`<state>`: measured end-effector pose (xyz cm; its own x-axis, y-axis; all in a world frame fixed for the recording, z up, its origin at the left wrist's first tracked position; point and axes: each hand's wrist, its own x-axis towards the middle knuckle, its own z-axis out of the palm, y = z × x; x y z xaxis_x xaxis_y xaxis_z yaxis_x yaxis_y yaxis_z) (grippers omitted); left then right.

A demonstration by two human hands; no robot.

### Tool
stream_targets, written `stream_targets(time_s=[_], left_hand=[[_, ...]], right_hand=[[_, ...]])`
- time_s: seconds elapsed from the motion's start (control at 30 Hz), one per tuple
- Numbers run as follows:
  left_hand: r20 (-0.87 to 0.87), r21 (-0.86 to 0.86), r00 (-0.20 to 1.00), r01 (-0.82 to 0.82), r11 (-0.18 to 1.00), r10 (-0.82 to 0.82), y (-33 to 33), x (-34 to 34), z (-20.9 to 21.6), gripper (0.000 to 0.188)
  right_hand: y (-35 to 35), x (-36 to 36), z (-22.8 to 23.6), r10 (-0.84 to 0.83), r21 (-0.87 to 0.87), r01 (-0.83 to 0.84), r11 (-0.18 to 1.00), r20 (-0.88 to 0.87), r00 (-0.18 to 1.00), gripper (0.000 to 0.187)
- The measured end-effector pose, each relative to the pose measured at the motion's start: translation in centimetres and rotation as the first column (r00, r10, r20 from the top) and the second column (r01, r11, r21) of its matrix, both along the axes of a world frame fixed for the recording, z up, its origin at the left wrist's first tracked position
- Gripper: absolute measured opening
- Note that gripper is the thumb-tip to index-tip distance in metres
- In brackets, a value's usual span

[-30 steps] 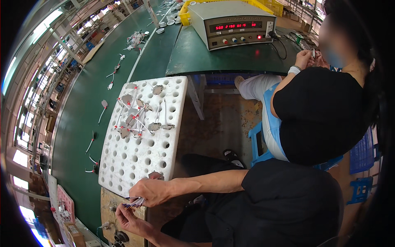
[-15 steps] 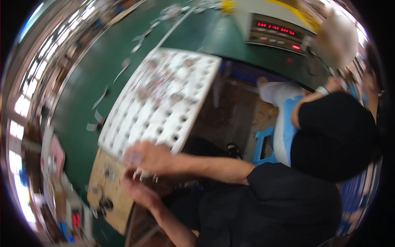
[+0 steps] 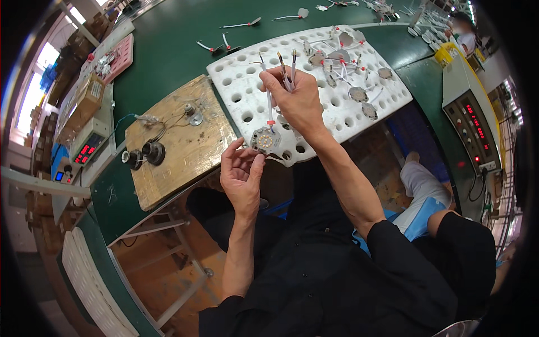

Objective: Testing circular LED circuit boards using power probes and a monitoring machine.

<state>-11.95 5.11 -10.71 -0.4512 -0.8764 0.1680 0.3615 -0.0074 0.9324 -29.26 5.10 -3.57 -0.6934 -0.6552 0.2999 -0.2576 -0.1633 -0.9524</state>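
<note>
My right hand (image 3: 295, 104) is closed around several white cables whose stripped wire ends (image 3: 286, 64) stick up past the fingers. From one cable (image 3: 269, 106), with a red band near its lower end, a round LED board (image 3: 265, 140) with yellowish chips hangs face up over the front edge of a white foam tray (image 3: 247, 90). Just below it is my left hand (image 3: 242, 177), palm up, fingers loosely curled and apart. Its thumb and fingertips are close to the board's lower edge; whether they touch it I cannot tell. More round boards with cables (image 3: 339, 55) lie on the tray.
Left of the tray, a wooden board (image 3: 179, 151) carries black lamp sockets (image 3: 152, 151) and wires. Meters with red digits stand at the left (image 3: 87, 149) and right (image 3: 471, 123). Loose cabled discs (image 3: 241, 24) lie on the green table (image 3: 163, 50). Another person sits at the right.
The view has swung round and sharpened from a blur. My hands, formerly close together near the tray's corner, are now apart, with the right one raised over the tray holding cables.
</note>
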Motion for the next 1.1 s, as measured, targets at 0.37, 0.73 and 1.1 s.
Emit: stream_targets(time_s=[0.37,0.73,1.1], left_hand=[[-0.047,-0.046,0.985,-0.167,0.985,0.165,-1.1,1.6,-1.0,0.015],[-0.038,-0.044,0.966,-0.257,0.965,0.256,-3.8,3.5,-1.6,0.012],[-0.118,0.109,0.941,-0.306,0.946,0.318,-5.7,4.0,-1.6,0.023]], right_hand=[[-3.3,0.8,-1.4,0.107,0.179,-0.045,0.983,-0.356,0.928,0.030],[-8.7,3.3,-1.2,0.503,0.570,-0.085,0.818,-0.634,0.587,0.028],[-13.3,4.6,-1.2,0.533,0.630,0.022,0.777,-0.675,0.510,0.017]])
